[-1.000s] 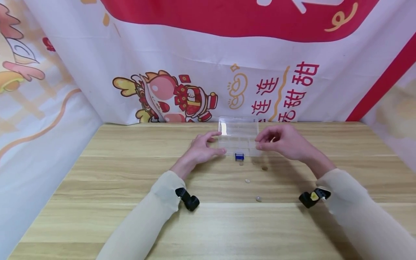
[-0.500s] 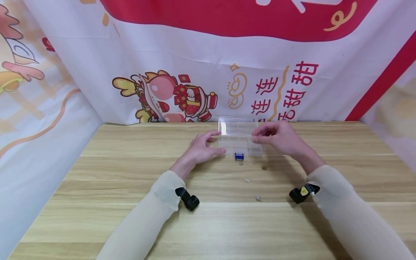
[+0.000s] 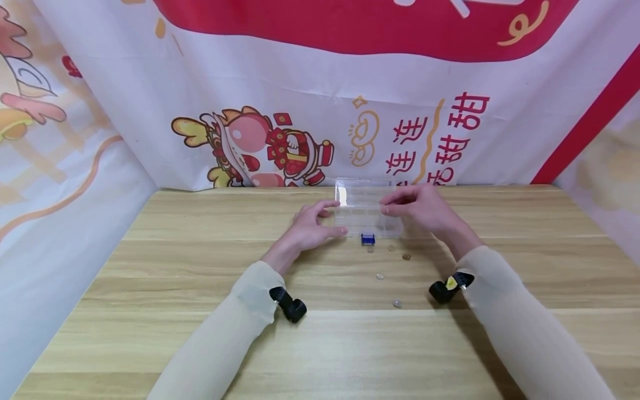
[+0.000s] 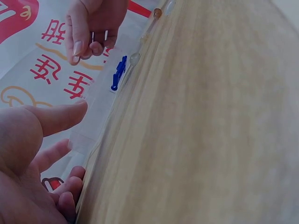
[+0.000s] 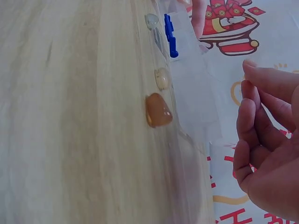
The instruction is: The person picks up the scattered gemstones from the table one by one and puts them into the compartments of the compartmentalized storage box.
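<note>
A clear plastic box (image 3: 357, 225) with divided compartments stands at the table's back edge, its lid (image 3: 362, 193) raised behind it. A blue latch (image 3: 368, 239) sits on its front. My left hand (image 3: 311, 228) spans the box's left end, thumb at the front corner and fingers near the hinge side; the left wrist view shows that thumb (image 4: 63, 117) stretched out straight. Above the box's right half is my right hand (image 3: 420, 208), thumb and index tips together in the right wrist view. I cannot tell whether a small thing is between them.
Several small smooth stones lie before the box: an amber one (image 5: 158, 110), a pale one (image 5: 162, 78) and a clear one (image 5: 151, 21) close to its front. A whitish stone (image 3: 380, 276) and a greyish one (image 3: 397, 303) are nearer me. A printed cloth (image 3: 280, 83) hangs behind.
My right hand has moved left and slightly back, from the box's right end to over its compartments, with fingertips kept together. The left hand and the stones have stayed in place.
</note>
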Demonstrator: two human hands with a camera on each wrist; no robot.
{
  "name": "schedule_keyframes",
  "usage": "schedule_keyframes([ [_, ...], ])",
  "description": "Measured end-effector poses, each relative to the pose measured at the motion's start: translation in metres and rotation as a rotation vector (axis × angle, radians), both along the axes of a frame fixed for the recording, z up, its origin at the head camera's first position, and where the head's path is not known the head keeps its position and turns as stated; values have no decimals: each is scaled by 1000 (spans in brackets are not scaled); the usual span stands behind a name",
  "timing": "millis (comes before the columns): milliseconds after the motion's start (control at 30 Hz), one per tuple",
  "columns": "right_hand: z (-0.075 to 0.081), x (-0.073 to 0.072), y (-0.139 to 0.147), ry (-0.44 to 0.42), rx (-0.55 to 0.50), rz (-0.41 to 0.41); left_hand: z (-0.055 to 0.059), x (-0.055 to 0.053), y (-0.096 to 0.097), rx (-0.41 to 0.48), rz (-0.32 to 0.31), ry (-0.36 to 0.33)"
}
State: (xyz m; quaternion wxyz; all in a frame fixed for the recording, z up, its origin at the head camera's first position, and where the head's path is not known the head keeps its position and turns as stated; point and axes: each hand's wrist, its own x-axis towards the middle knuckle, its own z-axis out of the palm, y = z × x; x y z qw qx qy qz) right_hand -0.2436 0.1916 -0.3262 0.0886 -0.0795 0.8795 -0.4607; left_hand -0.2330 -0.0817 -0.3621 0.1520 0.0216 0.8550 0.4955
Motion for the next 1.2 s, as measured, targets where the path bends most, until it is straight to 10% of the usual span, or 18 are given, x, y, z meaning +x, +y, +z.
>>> schedule_keyframes([
  [1200,-18,-8,-10,16,20,3,0,1,-1,0,-13,6],
])
